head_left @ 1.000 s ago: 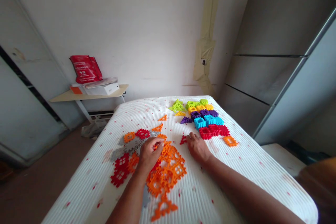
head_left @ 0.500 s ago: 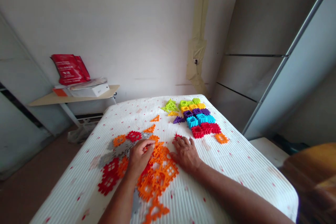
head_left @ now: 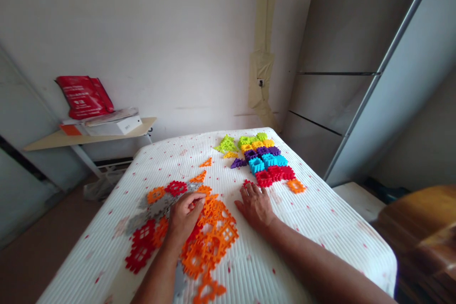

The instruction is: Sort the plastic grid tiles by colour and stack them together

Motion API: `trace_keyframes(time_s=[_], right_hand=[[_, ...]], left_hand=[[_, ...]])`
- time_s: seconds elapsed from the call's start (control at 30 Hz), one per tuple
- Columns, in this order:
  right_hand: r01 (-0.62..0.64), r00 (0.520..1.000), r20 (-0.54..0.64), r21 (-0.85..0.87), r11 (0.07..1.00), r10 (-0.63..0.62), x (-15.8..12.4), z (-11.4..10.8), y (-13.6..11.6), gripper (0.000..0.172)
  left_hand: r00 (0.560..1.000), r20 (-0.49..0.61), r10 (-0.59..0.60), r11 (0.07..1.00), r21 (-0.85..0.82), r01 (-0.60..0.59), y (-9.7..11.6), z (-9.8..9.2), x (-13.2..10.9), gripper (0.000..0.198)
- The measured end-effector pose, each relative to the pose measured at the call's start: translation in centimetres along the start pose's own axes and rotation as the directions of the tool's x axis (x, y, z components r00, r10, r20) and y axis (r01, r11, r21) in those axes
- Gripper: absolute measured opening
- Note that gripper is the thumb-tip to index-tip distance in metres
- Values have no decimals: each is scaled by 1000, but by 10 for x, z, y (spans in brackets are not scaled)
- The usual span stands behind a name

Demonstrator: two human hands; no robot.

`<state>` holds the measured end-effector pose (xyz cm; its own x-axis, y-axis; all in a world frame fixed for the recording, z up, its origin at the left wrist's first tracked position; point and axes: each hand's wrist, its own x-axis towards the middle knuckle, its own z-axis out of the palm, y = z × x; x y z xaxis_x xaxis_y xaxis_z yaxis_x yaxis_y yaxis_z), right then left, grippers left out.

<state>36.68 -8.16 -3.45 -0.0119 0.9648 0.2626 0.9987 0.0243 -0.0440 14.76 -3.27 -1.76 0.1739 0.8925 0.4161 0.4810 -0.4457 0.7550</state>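
My left hand (head_left: 185, 216) is curled, thumb close to the bent fingers, over a heap of orange interlocking toy plates (head_left: 215, 235). Anything in its fingertips is hidden. My right hand (head_left: 257, 205) lies low on the table with fingers stretched out and a little apart, fingertips on a small red interlocking piece (head_left: 248, 183) that they partly cover. Just beyond it is a row of red blocks (head_left: 272, 175), then blocks in light blue (head_left: 262, 163), purple (head_left: 262, 152), yellow (head_left: 257, 145) and green (head_left: 252, 139). Red window plates (head_left: 140, 247) lie left of my left hand.
Grey pieces (head_left: 160, 206) lie under and beside the left heap. Orange triangles (head_left: 198, 177) and a single orange plate (head_left: 296, 185) rest on the white quilted cover (head_left: 299, 242). A side table (head_left: 53, 140) with a red bag (head_left: 83, 96) stands at the left wall.
My right hand has slid right with the small red piece, towards the red row and away from the orange heap. My left hand stays over the heap. The view has shifted slightly.
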Motion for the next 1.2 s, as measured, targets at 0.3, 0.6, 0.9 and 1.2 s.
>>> trace_keyframes(time_s=[0.3,0.6,0.9,1.2], right_hand=[[39,999,-2,38,999,-39,1,2,1,44],[22,998,56,-2,1000,-21,-1,-2,-3,47],[41,999,-10,-42,998,-41,-2,5,-3,42],[327,940,-184,238,915,-287,11,-12,-9,18]], left_hand=[[1000,9,7,1000,1,-7,-2,1,0,23],[1000,-1,1,1000,-17,-1,-1,0,0,23],[943,-279,-180,968,-220,119,-3,-12,0,21],[683,-544,-486,730,-683,-24,-3,-41,6,20]])
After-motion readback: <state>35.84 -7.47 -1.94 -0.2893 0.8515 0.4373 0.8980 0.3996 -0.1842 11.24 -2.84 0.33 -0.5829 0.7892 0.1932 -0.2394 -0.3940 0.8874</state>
